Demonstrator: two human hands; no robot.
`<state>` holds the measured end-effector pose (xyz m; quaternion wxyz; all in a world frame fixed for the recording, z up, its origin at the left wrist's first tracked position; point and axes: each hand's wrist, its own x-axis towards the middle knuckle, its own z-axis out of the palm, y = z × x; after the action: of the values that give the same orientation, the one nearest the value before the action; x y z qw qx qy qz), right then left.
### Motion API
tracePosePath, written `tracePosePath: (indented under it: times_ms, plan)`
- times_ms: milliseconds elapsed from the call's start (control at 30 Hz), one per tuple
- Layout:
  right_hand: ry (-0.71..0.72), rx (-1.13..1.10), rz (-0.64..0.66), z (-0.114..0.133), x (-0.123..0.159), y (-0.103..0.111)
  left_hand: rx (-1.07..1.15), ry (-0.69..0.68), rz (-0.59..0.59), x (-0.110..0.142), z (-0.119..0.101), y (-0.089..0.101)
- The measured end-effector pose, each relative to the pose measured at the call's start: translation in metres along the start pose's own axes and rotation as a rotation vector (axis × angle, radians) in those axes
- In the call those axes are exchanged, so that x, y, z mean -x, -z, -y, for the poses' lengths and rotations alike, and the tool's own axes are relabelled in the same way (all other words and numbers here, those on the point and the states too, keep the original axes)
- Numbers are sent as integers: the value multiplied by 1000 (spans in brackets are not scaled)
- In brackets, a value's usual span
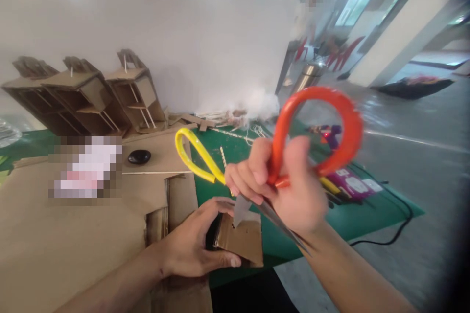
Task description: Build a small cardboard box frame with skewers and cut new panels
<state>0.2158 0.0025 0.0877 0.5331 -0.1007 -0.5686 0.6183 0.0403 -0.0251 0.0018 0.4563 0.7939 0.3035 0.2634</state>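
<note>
My left hand [200, 239] grips a small folded cardboard piece [244, 242] near the table's front edge, thumb along its lower side and fingers behind it. Two small dark holes or slits mark its upper face. In my right hand [286, 186] is a large pair of scissors, its blades spread apart. One scissor handle is a big orange loop [354, 129] rising above the hand; the other is a yellow loop [198, 151] to the left. One blade tip [240, 212] points down at the cardboard face beside a hole. The other blade slants down along my right wrist.
Large cardboard sheets [110, 239] cover the left of the green table [293, 247]. A black oval object [139, 157] lies on them. Several cardboard shelf-like models [134, 90] stand at the back left. A metal flask [308, 76], a purple box [352, 183] and a black cable [400, 230] are right.
</note>
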Motion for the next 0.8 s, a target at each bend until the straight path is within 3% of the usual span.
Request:
tracePosePath:
  times_ms: [133,267,533,800]
  plan:
    - [108,96,-124,20,4,-4,-49,-14,-44,0,2,-1]
    - [130,202,-236,26,13,-7,-72,15,-84,2,2,-2]
    - [171,225,-221,15,16,-4,-79,40,-96,2,3,-3]
    - [89,240,-145,16,13,-5,-54,68,-78,2,3,-2]
